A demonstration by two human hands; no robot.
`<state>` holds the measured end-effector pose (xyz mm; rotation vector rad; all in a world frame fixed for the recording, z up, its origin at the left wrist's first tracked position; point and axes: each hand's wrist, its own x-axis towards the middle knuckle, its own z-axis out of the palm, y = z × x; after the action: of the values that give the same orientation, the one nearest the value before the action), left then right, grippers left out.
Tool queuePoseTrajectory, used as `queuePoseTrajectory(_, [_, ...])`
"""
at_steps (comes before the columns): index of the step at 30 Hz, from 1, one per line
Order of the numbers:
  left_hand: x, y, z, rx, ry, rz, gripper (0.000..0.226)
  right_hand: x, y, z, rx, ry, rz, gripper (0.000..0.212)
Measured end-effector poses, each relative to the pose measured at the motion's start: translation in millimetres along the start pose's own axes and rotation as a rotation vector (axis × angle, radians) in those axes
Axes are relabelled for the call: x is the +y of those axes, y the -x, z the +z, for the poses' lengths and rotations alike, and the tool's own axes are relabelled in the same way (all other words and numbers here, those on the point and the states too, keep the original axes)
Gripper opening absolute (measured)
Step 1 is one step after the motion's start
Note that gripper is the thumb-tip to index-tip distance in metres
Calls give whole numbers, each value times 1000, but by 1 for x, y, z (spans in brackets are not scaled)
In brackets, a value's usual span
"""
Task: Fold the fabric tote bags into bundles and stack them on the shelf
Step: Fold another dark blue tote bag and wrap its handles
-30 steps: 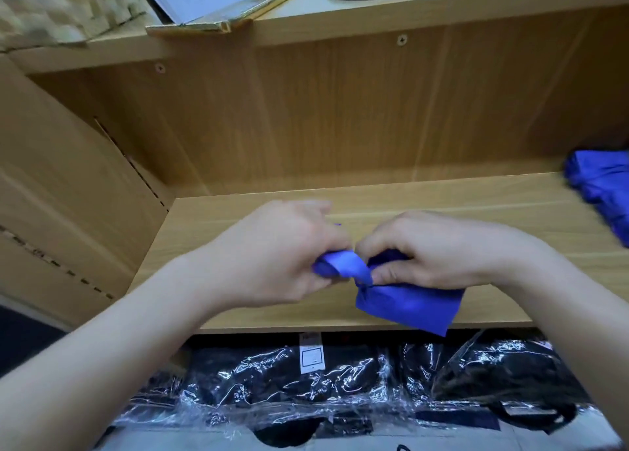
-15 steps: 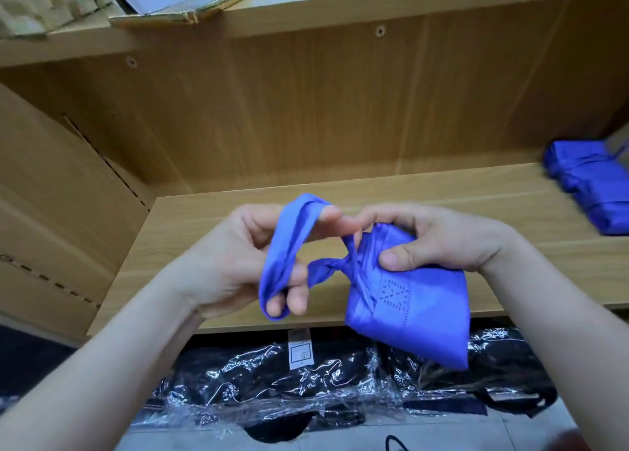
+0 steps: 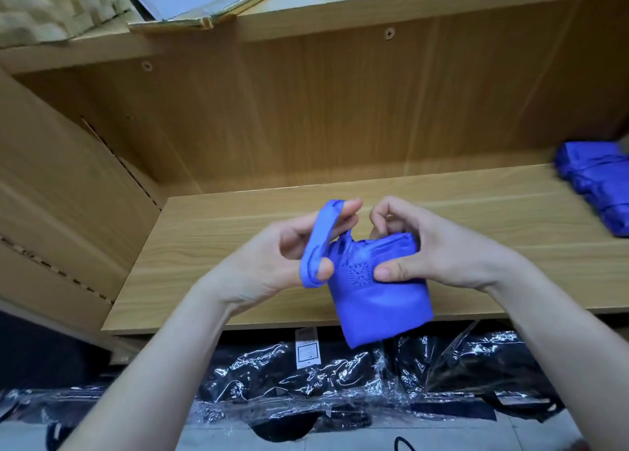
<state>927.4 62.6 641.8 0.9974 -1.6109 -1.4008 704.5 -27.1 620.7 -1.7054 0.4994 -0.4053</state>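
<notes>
Since half a second ago the hands have drawn together, and the strap loop [image 3: 318, 246], then stretched long, now sits short against the blue tote bag bundle [image 3: 381, 300]. That bundle hangs in the air just in front of the shelf [image 3: 211, 253] edge. The right hand [image 3: 442, 246] clamps it, thumb pressed beside the stitched patch and the other fingers [image 3: 384, 212] curled over its top. The left hand [image 3: 279, 266] has thumb and forefinger hooked through the loop, holding it spread.

The cloth looks thin, limp and light, and would likely spring open if released. The folded top and the strap seem the best places to hold it.

Well to the right of the fingers, finished bundles [image 3: 599, 185] lie on the shelf. Below the fingers lie plastic-wrapped dark goods [image 3: 306, 379].
</notes>
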Motion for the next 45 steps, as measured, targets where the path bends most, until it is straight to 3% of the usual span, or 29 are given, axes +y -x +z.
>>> queuePoseTrajectory(5, [-7,-7,6,78,-20,-67,89,-18,0,5,-52,610,-44,62])
queuePoseTrajectory(7, [-8,-9,10,133,49,-29,84,-22,-3,9,-68,721,-38,69])
queuePoseTrajectory(12, [-14,-16,21,373,314,125,74,-17,0,6,97,620,-63,58])
queuePoseTrajectory(15, [-21,-11,19,571,262,104,61,-19,3,3,79,561,-67,49])
queuePoseTrajectory(18, [-3,-3,7,662,-227,221,52,-24,4,-3,11,539,-38,49])
queuePoseTrajectory(21, [30,-5,2,342,-1202,577,54,-28,1,-3,-81,557,-25,47])
queuePoseTrajectory(23, [43,-13,2,103,-1535,743,23,-29,-1,-5,-148,514,-13,47])
queuePoseTrajectory(24, [44,-14,0,20,-1522,754,10,-29,-1,-8,-161,474,0,47])
queuePoseTrajectory(25, [44,-13,-1,7,-1411,716,22,-29,0,-11,-158,403,8,48])
queuePoseTrajectory(27, [46,-7,-1,127,-876,456,36,-28,4,-17,-138,136,-10,50])
queuePoseTrajectory(29, [41,-5,1,300,-392,232,33,-26,6,-19,-185,-149,-73,53])
queuePoseTrajectory(32, [18,-7,13,274,124,153,21,-17,2,-13,-218,-542,-139,60])
queuePoseTrajectory(34, [2,-10,21,229,445,119,45,-10,0,-9,-152,-676,-141,62])
queuePoseTrajectory(37, [-20,-5,31,187,522,112,80,-1,-4,-3,-11,-749,-150,60])
queuePoseTrajectory(39, [-24,-2,35,202,429,144,74,2,-5,0,90,-767,-129,56])
queuePoseTrajectory(45, [-22,0,38,449,180,132,43,15,-3,9,341,-835,-25,61])
